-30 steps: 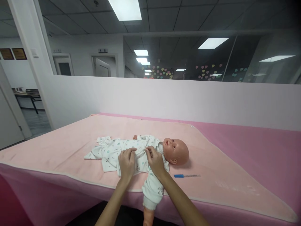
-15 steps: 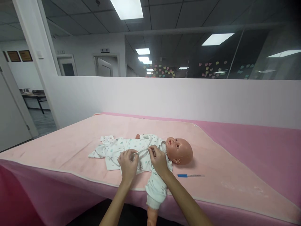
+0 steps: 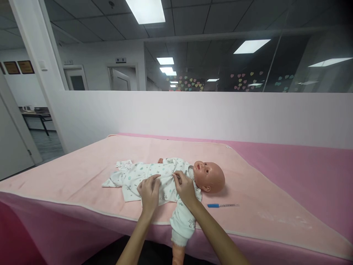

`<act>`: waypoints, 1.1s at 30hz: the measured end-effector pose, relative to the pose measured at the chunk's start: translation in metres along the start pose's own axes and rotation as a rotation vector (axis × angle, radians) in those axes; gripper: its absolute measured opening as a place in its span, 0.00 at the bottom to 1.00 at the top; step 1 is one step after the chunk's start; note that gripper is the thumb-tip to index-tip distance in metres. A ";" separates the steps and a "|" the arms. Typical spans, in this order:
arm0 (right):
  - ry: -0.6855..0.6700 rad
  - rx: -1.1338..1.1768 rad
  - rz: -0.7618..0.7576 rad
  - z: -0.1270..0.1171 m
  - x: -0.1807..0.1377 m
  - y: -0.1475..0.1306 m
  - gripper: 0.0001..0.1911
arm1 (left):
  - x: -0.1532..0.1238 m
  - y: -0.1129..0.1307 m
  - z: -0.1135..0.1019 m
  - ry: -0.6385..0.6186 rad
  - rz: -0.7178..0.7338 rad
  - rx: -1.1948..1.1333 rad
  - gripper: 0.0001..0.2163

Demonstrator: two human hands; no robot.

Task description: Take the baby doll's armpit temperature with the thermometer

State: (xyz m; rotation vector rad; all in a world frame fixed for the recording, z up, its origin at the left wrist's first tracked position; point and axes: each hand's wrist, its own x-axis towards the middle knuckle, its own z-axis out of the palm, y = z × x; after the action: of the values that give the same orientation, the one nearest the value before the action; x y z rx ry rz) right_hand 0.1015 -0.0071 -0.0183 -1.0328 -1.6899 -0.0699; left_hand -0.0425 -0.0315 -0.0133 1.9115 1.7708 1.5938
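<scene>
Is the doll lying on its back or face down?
The doll lies on its back: its eyes and mouth face up, away from the peach sheet beneath.

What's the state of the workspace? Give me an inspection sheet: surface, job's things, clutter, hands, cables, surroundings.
Surface: peach blanket over a pink cover; creased on the left.
Job's things: doll on its back in a printed white outfit; its near arm crosses the blanket's near edge.
Clutter: pen-like item with a blue end, beside the doll.
Hands: left hand at the outfit, grip unclear; right hand pinching its front.
Cables: nothing seen.
Surroundings: white partition behind; heart-shaped stickers beyond.
</scene>
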 end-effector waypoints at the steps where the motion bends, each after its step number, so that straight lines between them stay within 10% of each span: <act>1: 0.001 0.002 -0.001 0.000 0.000 0.000 0.12 | 0.000 0.000 0.000 -0.004 0.011 0.017 0.10; 33: -0.028 0.023 0.003 0.001 0.000 0.003 0.13 | 0.000 0.003 -0.004 0.011 0.012 -0.044 0.14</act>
State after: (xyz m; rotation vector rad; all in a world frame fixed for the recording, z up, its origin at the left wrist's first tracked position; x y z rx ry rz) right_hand 0.1026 -0.0048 -0.0200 -1.0229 -1.7109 -0.0343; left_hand -0.0427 -0.0348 -0.0097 1.9016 1.7160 1.6360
